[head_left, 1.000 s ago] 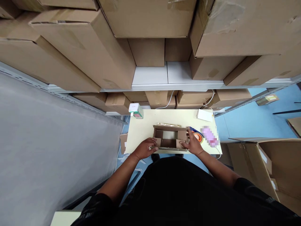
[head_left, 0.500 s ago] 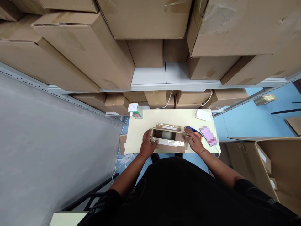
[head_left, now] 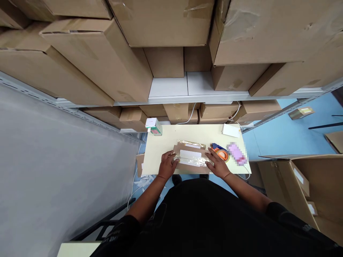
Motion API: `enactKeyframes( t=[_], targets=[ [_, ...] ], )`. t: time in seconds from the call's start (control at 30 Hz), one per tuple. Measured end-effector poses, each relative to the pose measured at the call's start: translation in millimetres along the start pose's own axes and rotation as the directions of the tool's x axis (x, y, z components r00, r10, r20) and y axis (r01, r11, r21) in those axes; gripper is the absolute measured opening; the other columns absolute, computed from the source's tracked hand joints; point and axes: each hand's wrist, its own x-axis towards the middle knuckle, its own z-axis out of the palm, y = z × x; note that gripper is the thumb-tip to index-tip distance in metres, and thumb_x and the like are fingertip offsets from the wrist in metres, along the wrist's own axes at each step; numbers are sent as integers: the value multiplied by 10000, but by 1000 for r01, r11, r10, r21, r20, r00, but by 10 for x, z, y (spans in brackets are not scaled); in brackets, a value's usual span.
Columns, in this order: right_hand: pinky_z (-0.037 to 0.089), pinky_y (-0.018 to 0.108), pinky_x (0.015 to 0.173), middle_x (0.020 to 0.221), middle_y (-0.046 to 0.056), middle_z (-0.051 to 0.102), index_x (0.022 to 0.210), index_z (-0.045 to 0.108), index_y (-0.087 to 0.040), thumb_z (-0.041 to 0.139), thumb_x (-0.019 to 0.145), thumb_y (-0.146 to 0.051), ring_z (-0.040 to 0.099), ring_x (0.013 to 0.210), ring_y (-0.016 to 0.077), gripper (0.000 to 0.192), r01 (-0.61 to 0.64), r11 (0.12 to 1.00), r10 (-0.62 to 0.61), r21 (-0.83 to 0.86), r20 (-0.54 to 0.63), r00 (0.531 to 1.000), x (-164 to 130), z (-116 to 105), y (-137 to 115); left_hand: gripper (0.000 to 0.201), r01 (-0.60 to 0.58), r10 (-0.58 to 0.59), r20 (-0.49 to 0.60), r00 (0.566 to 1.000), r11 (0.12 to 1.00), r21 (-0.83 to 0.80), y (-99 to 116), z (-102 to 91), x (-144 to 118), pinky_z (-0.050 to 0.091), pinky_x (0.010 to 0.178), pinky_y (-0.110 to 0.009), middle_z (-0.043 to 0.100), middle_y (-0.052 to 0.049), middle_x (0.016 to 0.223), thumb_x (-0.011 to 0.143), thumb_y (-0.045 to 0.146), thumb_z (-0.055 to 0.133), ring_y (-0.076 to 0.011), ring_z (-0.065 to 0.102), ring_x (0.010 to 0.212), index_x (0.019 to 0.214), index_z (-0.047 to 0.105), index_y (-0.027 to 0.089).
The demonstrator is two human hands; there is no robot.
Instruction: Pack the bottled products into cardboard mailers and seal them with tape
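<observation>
Pressing down on a small cardboard box (head_left: 190,159) at the near edge of a pale table (head_left: 160,150), both of my operator's hands flank the carton in this overhead view from the head camera. The left hand (head_left: 168,165) lies flat at the box's left end, fingers spread and loose on the flap rather than clenched; the right hand (head_left: 216,163) lies flat at the right end, also opened out, its fingers reaching onto the top. The box has its long axis running left to right across the table, so each hand meets one short end and neither is clearly the nearer. Its top flaps are folded down, and a white label and crinkled clear tape run along that same long line between the two hands.

Just beyond the right hand, nearly touching its fingers, sits an orange-and-blue tape dispenser (head_left: 222,152), with a blurred pink object (head_left: 237,153) just beside it and a white packet (head_left: 231,130) at the far right corner. A small white-and-green carton (head_left: 153,125) stands at the far left corner. Large brown cartons (head_left: 96,60) crowd the grey shelving (head_left: 187,89) above, and an open carton (head_left: 308,185) stands on the blue floor to the right.
</observation>
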Motion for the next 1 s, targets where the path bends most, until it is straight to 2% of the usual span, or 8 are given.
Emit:
enactKeyframes(
  t=[0.2, 0.3, 0.4, 0.5, 0.63, 0.77, 0.9, 1.0],
  targets=[
    [458, 542, 1175, 1641, 121, 408, 1390, 616, -264, 558, 955, -294, 453, 1485, 308, 441, -126, 980, 139, 155, -79, 987, 43, 113, -99, 156, 138, -147, -48, 988, 978, -157, -4, 75, 84, 543, 1042, -448, 570, -97, 1196, 964, 212, 530, -232, 618, 1149, 1074, 642, 208],
    [462, 553, 1160, 1620, 141, 421, 1359, 600, -249, 558, 937, -284, 428, 1496, 312, 426, -159, 968, 179, 193, -91, 980, 57, 143, -161, 278, 191, -201, -71, 977, 973, -131, 28, 80, 99, 569, 972, -447, 574, -106, 1216, 930, 203, 550, -241, 624, 1105, 1202, 610, 209],
    [551, 509, 1047, 1616, 150, 403, 1356, 545, -253, 584, 935, -324, 476, 1444, 303, 428, -173, 948, 202, 266, -83, 976, 32, 150, -165, 421, 76, -74, -72, 995, 997, 22, 98, 64, 120, 488, 1096, -549, 557, -133, 1366, 901, 146, 567, -312, 539, 1280, 1311, 611, 232],
    [579, 471, 980, 1554, 142, 464, 1328, 530, -264, 585, 948, -372, 567, 1316, 280, 399, -176, 941, 217, 290, -117, 969, -2, 106, -28, 418, -85, 78, 64, 995, 991, 103, 161, 56, 184, 440, 1141, -601, 615, -106, 1352, 863, 68, 560, -338, 515, 1308, 1210, 697, 258],
    [503, 556, 1042, 1276, 142, 645, 1256, 618, -225, 497, 951, -296, 588, 1222, 330, 335, -244, 970, 232, -26, -218, 948, 54, -37, 355, 353, -139, 130, 113, 985, 988, 70, 169, 61, 256, 469, 1122, -595, 662, -92, 1277, 882, 87, 556, -325, 528, 1275, 1139, 737, 249],
    [483, 559, 996, 1425, 227, 574, 1414, 554, -149, 556, 876, -228, 558, 1249, 400, 543, -373, 827, 391, -421, -47, 919, 307, -159, 683, 285, -141, 137, 84, 987, 989, 41, 154, 73, 251, 443, 1148, -594, 659, -102, 1285, 913, 154, 590, -326, 500, 1294, 1135, 743, 245],
    [494, 499, 929, 1261, 216, 672, 1440, 520, -141, 575, 878, -248, 611, 1166, 384, 576, -424, 744, 565, -516, 145, 812, 624, -217, 844, 257, -121, 115, 73, 991, 990, 70, 167, 96, 255, 444, 1148, -586, 671, -103, 1259, 927, 172, 598, -326, 501, 1286, 1122, 748, 248],
    [486, 436, 920, 1239, 186, 683, 1356, 580, -173, 593, 884, -283, 616, 1171, 356, 484, -424, 759, 577, -495, 209, 789, 741, -260, 932, 256, -145, 139, 61, 988, 982, 120, 172, 112, 261, 466, 1129, -568, 676, -96, 1249, 937, 170, 591, -317, 525, 1260, 1123, 750, 248]
  ],
)
